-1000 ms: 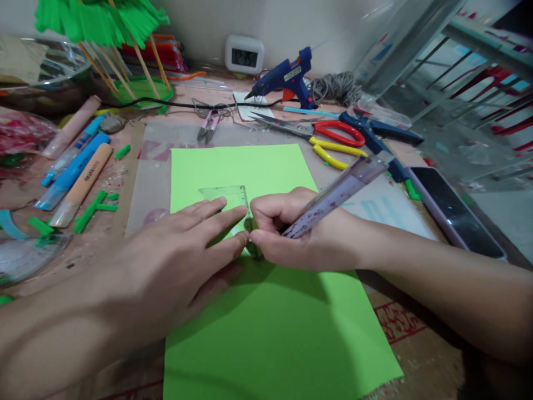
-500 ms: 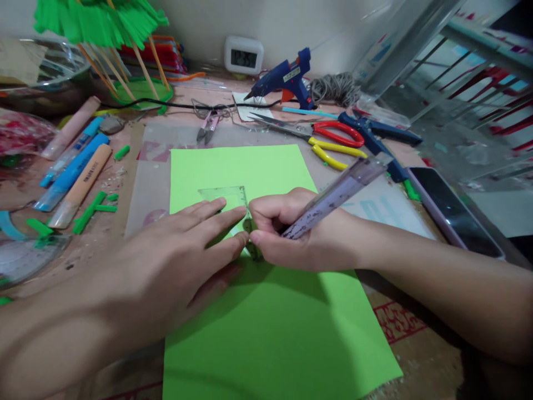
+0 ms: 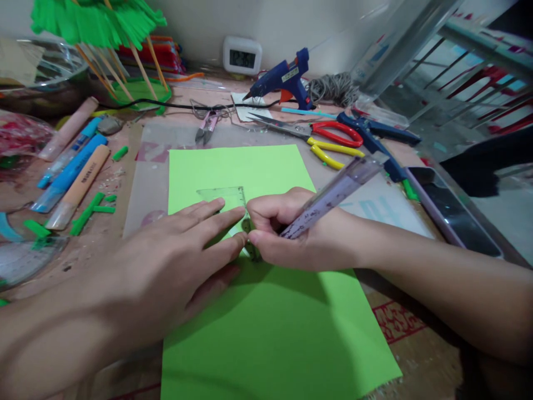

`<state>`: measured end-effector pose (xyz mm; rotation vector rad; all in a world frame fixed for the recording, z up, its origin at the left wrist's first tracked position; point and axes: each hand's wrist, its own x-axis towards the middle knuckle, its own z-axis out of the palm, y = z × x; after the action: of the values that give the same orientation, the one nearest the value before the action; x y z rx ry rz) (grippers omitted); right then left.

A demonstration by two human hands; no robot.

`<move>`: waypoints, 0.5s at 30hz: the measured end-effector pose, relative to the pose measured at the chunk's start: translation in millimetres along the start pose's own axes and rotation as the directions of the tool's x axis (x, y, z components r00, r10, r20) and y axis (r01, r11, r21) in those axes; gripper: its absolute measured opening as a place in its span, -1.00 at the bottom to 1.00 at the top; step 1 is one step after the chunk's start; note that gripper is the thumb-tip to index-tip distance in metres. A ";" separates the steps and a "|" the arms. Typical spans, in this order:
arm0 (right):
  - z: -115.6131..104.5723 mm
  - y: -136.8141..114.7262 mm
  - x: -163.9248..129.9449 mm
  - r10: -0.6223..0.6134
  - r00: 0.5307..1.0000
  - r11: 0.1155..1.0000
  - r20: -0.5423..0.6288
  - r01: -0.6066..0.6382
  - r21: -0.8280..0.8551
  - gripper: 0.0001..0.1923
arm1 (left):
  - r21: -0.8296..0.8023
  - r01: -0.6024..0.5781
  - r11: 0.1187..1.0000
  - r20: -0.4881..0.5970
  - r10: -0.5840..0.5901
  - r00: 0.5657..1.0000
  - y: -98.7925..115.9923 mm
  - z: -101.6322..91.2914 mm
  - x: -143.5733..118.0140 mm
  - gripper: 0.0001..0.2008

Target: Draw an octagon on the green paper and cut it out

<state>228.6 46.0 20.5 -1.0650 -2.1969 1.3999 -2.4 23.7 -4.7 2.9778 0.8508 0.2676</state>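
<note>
A sheet of bright green paper (image 3: 266,328) lies in front of me. On it rests a clear set square (image 3: 220,193), partly covered by my fingers. My left hand (image 3: 195,244) lies flat with its fingers stretched, pressing the set square onto the paper. My right hand (image 3: 291,233) is closed around a pale purple pen (image 3: 325,203), which leans up to the right. The pen's tip is hidden behind my right fingers, at the set square's right edge.
Behind the paper lie scissors (image 3: 337,133) with red and yellow handles, small pliers (image 3: 207,128) and a blue glue gun (image 3: 287,80). Several markers (image 3: 81,186) and green scraps are at left. A phone (image 3: 453,214) lies at right; a white clock (image 3: 242,55) stands at the back.
Both hands, the pen and the set square hold nearly the same place on the paper. A dark shape has come into view at the right edge, beyond the phone. The clock reading has changed.
</note>
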 end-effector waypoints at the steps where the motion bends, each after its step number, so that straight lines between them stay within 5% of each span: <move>1: 0.0 0.3 0.1 -0.009 1.000 1.000 -0.002 0.009 -0.001 -0.73 | -0.005 0.002 1.000 -0.002 -0.002 1.000 0.0 0.5 0.0 -0.61; 15: 1.5 2.6 0.9 -0.017 0.999 0.995 -0.033 0.020 0.100 -0.71 | 0.000 -0.007 1.000 -0.028 0.007 1.000 1.8 -1.2 -1.5 -0.63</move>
<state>228.1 46.4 17.5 -1.0220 -2.0847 1.4586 -3.0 21.4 -3.6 2.9844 0.8429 0.3109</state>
